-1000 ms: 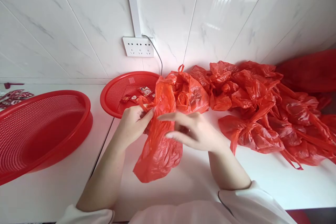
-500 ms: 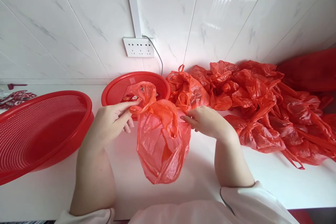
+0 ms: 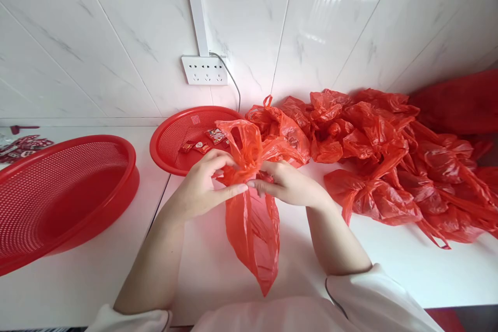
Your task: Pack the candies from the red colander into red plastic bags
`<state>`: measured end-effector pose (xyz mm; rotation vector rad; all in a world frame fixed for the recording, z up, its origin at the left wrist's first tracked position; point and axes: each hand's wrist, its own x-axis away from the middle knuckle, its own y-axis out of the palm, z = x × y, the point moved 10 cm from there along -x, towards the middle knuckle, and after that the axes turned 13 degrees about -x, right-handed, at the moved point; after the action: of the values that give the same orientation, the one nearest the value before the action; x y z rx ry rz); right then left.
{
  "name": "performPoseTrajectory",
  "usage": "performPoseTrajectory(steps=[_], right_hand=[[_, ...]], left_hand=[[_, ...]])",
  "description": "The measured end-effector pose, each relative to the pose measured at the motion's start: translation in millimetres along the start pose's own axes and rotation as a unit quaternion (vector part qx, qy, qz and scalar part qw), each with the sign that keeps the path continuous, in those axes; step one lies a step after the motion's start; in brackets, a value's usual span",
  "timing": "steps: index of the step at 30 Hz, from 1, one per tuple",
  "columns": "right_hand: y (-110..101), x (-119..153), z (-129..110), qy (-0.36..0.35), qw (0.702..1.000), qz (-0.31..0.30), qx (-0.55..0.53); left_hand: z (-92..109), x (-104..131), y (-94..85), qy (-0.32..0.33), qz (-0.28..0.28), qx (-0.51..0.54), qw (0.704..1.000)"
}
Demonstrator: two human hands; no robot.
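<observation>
A thin red plastic bag [image 3: 252, 233] hangs over the white table, bunched at its upper part and narrowing to a point below. My left hand [image 3: 212, 181] grips the gathered plastic from the left, its thumb laid across the front. From the right, my right hand [image 3: 286, 181] pinches the same bunch, and the two thumb tips nearly meet. Loose handle ends of the bag stand up above my fingers. Just behind my left hand is a red perforated basket [image 3: 163, 148] with several small printed packets [image 3: 202, 146] inside.
A larger red basket [image 3: 130, 166] stands at the left, with a pile of dark red packets [image 3: 25, 148] behind it. Many tied red plastic bags [image 3: 373, 150] are heaped along the right. A socket panel [image 3: 205, 70] with a grey cable is on the tiled wall.
Both hands have come together, gathering the bag's upper part into a bunch. The bag has narrowed from a wide pouch and swung slightly right, uncovering more packets in the basket.
</observation>
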<state>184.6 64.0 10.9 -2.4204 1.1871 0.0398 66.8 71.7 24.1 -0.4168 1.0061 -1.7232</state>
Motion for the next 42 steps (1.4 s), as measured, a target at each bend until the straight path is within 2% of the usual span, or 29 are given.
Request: performPoseTrajectory(steps=[3, 5, 8, 10, 14, 17, 19, 23, 27, 30, 33, 36, 39, 42], right_hand=[[-5.1, -0.5, 4.1, 0.004, 0.999, 0.012, -0.047], [-14.1, 1.9, 4.7, 0.001, 0.996, 0.039, -0.076], [-39.1, 9.5, 4.0, -0.019, 0.985, 0.116, -0.124], [-59.0, 17.1, 3.2, -0.036, 0.975, 0.174, -0.134], [-93.6, 34.9, 0.9, -0.038, 0.959, 0.273, -0.06], [-117.0, 52.2, -3.8, -0.03, 0.929, 0.366, 0.047], [-124.0, 58.3, -4.9, -0.025, 0.913, 0.396, 0.094], [-120.6, 53.7, -0.4, -0.013, 0.919, 0.381, 0.097], [-101.3, 39.8, -11.1, -0.045, 0.936, 0.336, 0.094], [-64.8, 17.7, -17.9, -0.08, 0.965, 0.223, 0.116], [-24.1, -3.2, -8.0, -0.087, 0.985, 0.1, 0.109], [-2.6, -14.3, 3.5, -0.088, 0.993, 0.034, 0.074], [-5.2, -13.0, 4.2, -0.089, 0.996, 0.017, 0.009], [-28.3, -3.8, 0.1, -0.077, 0.994, 0.071, -0.015]], left_hand=[[-3.7, -1.2, 7.8, -0.022, -0.01, 0.025, 0.999], [-7.5, -0.8, 14.8, -0.035, -0.036, 0.014, 0.999], [-15.4, 0.9, 21.5, -0.044, -0.084, -0.031, 0.995], [-24.5, 2.7, 17.8, -0.06, -0.093, -0.066, 0.992], [-39.2, 9.6, -0.9, -0.089, -0.085, -0.134, 0.983], [-45.8, 16.9, -14.2, -0.103, -0.083, -0.159, 0.978], [-49.0, 21.2, -17.2, -0.108, -0.097, -0.157, 0.977], [-52.9, 24.1, -16.2, -0.117, -0.124, -0.15, 0.974], [-52.4, 18.4, -17.8, -0.122, -0.098, -0.153, 0.976], [-47.0, 13.5, -13.9, -0.113, -0.083, -0.125, 0.982], [-36.3, 10.0, -7.7, -0.084, -0.079, -0.082, 0.99], [-27.6, 9.5, -4.7, -0.061, -0.076, -0.04, 0.994], [-26.2, 11.8, -3.0, -0.053, -0.092, -0.007, 0.994], [-28.6, 13.9, -3.0, -0.049, -0.113, -0.003, 0.992]])
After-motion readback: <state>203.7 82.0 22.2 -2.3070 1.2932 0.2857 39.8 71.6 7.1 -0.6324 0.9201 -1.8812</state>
